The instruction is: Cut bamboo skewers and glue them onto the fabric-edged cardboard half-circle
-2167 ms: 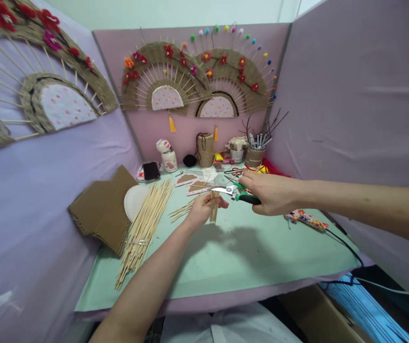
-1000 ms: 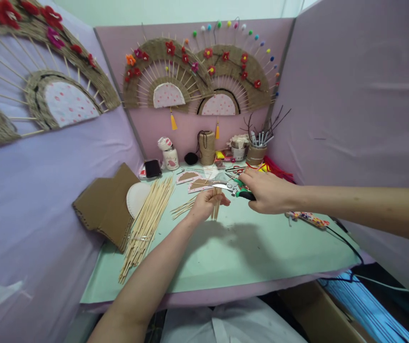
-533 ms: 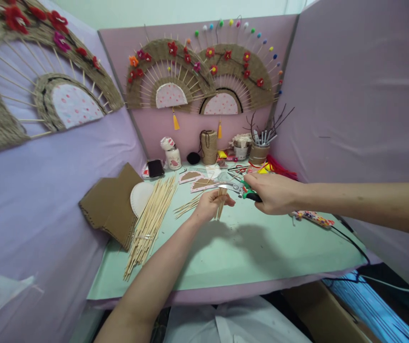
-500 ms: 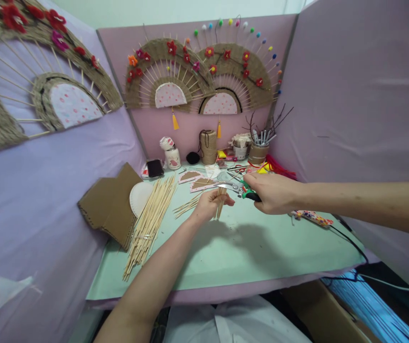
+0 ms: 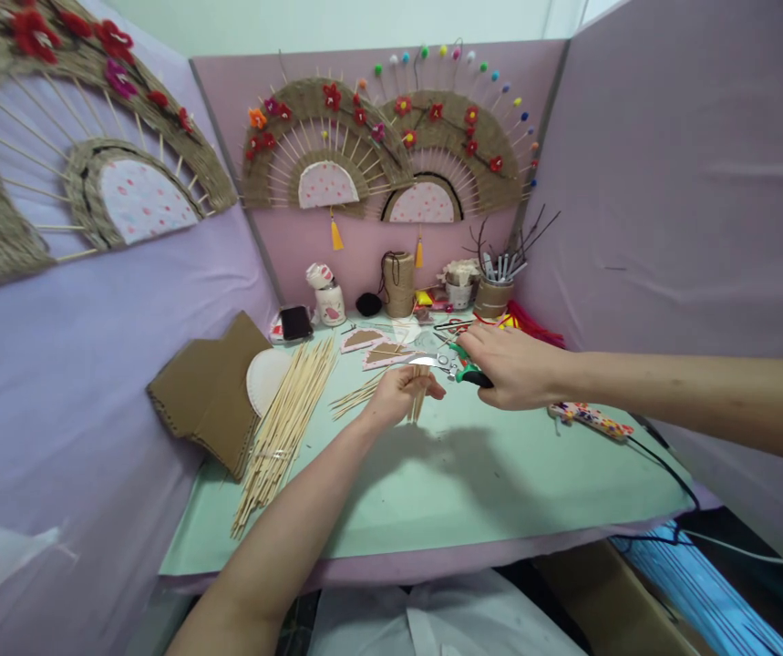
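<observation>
My left hand (image 5: 395, 397) is closed around a small bunch of bamboo sticks (image 5: 417, 406), held upright above the table. In my right hand (image 5: 510, 364) are garden shears (image 5: 463, 368) with green and black handles, their silver blades reaching left to the tops of the sticks. Whether the blades touch or cut the sticks I cannot tell. Behind my left hand lie a few loose sticks (image 5: 356, 395) and two half-round cardboard pieces with pink spotted edging (image 5: 384, 353). A large pile of bamboo sticks (image 5: 285, 428) lies left of my left forearm.
Brown cardboard (image 5: 210, 387) and a white disc (image 5: 265, 381) lie at the left. A patterned glue gun (image 5: 592, 420) with a cord sits at the right. Along the back stand a twine spool (image 5: 399, 284), a white bottle (image 5: 329, 302) and a pot of glue sticks (image 5: 495, 296). Twine fans (image 5: 459, 114) hang behind.
My right hand and the shears have shifted slightly left, and the handles look closer together. My left hand still grips the sticks. The whole view has moved a little.
</observation>
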The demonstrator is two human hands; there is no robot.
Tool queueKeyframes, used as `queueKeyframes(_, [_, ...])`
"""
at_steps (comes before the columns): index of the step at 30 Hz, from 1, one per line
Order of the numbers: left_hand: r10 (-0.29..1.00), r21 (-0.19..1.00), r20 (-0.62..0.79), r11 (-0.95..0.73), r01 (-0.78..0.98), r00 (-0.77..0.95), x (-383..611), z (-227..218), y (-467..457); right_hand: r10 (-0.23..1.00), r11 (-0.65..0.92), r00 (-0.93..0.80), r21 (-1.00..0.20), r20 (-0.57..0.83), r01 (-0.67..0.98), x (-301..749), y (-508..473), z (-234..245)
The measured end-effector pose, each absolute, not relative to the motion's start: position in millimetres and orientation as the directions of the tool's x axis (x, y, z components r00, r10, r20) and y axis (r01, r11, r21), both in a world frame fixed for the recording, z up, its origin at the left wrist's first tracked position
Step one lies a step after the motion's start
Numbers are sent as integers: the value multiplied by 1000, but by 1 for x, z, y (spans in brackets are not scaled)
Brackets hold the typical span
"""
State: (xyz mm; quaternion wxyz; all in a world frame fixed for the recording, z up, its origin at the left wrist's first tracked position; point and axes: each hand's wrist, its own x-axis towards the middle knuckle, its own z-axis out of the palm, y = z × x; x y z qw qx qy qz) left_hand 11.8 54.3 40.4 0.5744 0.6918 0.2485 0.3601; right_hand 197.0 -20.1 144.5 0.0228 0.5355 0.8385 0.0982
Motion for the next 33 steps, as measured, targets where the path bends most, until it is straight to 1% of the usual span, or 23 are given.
queueKeyframes(7, [756,978,199,-196,-75,623,11,39,52,922,383,-387,124,6,915,196,-23,143])
queueKeyframes(20, [762,976,211,-201,-87,612,13,41,51,925,378,-379,120,-21,918,201,-21,144])
queueKeyframes(26, [756,971,225,-228,-75,614,12,40,53,916,393,-399,136,21,909,194,-21,147])
queueKeyframes(33, [735,974,196,-222,-43,649,11,41,55,918,396,-396,88,-25,914,191,-21,152])
